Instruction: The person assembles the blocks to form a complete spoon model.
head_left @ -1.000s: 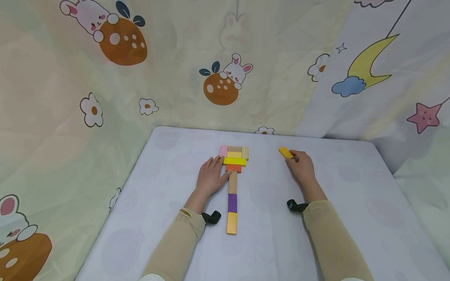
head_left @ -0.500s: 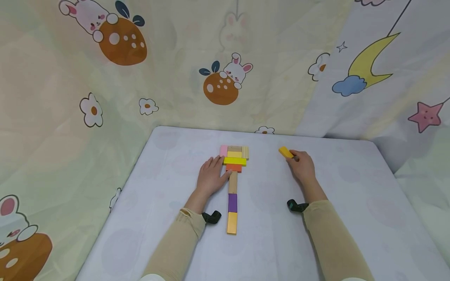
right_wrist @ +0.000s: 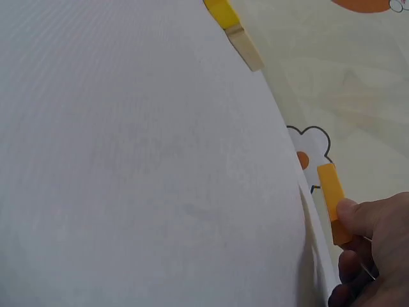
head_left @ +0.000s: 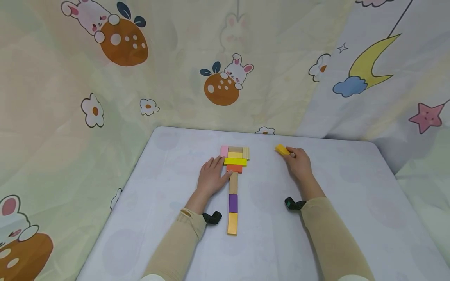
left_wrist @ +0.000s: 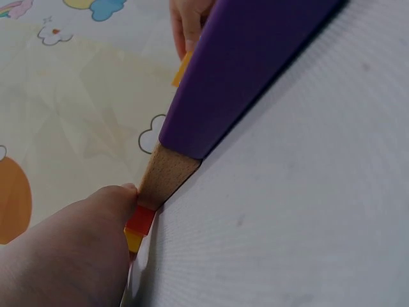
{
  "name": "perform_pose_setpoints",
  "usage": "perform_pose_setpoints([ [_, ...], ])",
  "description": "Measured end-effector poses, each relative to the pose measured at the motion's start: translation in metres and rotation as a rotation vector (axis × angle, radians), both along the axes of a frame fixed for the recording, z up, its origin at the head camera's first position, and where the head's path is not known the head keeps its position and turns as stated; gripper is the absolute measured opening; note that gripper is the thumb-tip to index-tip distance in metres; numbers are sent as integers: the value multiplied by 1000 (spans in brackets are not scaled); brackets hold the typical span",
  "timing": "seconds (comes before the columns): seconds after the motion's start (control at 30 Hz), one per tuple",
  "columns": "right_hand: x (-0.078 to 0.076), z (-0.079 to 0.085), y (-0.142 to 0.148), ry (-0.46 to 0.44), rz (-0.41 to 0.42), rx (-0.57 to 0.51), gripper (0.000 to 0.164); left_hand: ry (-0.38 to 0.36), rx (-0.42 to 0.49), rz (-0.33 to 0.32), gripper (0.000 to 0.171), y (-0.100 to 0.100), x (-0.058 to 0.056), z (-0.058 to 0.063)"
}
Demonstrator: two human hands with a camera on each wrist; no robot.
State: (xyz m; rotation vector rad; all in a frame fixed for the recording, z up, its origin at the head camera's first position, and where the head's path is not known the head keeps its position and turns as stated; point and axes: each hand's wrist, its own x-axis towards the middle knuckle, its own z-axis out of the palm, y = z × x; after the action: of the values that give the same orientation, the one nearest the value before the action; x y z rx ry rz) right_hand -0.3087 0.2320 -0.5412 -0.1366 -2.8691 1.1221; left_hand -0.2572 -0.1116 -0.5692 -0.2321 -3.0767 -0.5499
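Wooden blocks lie in a T-like figure on the table. Its stem has a plain wood block (head_left: pixel 233 183), a purple block (head_left: pixel 233 203) and an orange-yellow block (head_left: pixel 232 223). Above them sit a red-orange block (head_left: pixel 234 168) and a bright yellow block (head_left: pixel 235 161), topped by a pink block (head_left: pixel 224 151) and several pale ones. My left hand (head_left: pixel 210 177) rests along the figure's left side, fingers extended, thumb at the red-orange block. Off to the right, my right hand (head_left: pixel 300 164) pinches a yellow-orange block (right_wrist: pixel 331 192) between thumb and fingers; something dark shows under those fingers.
A white cloth covers the table (head_left: pixel 158 164), whose far edge meets a printed curtain (head_left: pixel 175 78) with rabbits and flowers. Dark wrist cameras stick out from the left cuff (head_left: pixel 212 217) and the right cuff (head_left: pixel 294 204).
My right hand has moved slightly left and toward the far edge with the yellow-orange block. The left hand and the laid-out blocks have kept their places.
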Motion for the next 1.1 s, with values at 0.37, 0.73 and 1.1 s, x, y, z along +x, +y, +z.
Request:
perform_pose_setpoints([
  [0.37, -18, 25, -40, 2, 108, -19, 42, -10, 10, 11, 77, 0, 2, 3],
  [0.73, -39, 34, -90, -57, 188, 12, 41, -5, 16, 0, 76, -1, 2, 6],
  [1.1, -53, 29, -131, -131, 240, 3, 39, -10, -3, -8, 77, -2, 2, 7],
])
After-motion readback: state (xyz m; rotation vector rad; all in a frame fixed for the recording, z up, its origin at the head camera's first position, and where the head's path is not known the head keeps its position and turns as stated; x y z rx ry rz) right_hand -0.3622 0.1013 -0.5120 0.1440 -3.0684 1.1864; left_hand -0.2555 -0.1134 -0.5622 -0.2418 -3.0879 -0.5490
